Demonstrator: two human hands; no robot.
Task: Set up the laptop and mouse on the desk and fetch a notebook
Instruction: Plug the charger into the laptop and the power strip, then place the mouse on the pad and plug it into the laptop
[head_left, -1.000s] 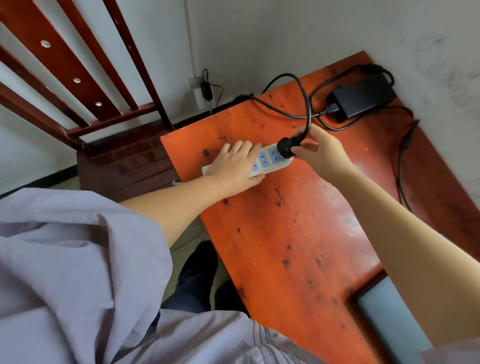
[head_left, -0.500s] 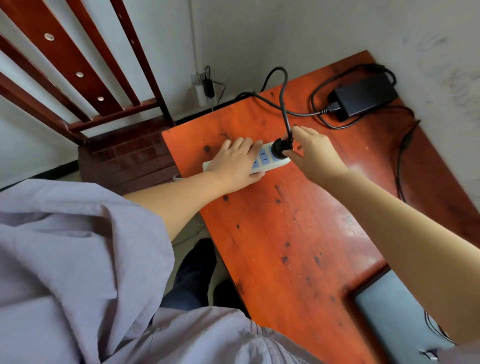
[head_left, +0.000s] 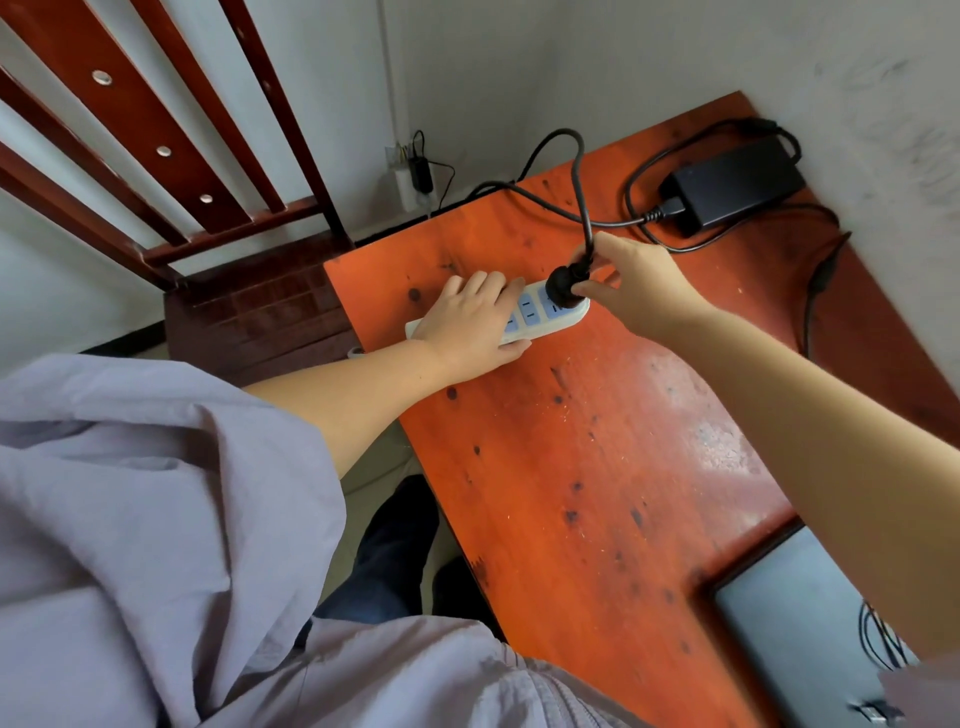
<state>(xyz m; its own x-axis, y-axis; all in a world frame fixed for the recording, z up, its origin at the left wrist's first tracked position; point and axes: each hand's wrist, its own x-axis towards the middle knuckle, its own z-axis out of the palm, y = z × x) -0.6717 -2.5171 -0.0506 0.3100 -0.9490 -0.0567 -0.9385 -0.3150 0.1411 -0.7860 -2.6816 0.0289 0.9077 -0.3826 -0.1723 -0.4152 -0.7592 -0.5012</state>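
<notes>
A white power strip (head_left: 540, 314) lies near the far left corner of the orange-red wooden desk (head_left: 597, 467). My left hand (head_left: 470, 325) presses flat on the strip's left half. My right hand (head_left: 636, 288) pinches a black plug (head_left: 563, 283), which sits upright on the strip's right-end socket. The plug's cable (head_left: 584, 197) loops up and runs to a black power brick (head_left: 737, 182) at the desk's far edge. A grey laptop (head_left: 795, 623), lid closed, lies at the lower right, partly hidden by my right forearm. No mouse or notebook is in view.
A dark red wooden chair (head_left: 244, 301) stands left of the desk. A wall socket with a small charger (head_left: 415, 174) is low on the wall behind. A second black cable (head_left: 815, 291) runs along the desk's right side by the wall. My legs are under the desk's left edge.
My right hand has brought the plug from beside the strip's end down onto its last socket, turning it upright. The cable loop has risen. My left hand has stayed on the strip.
</notes>
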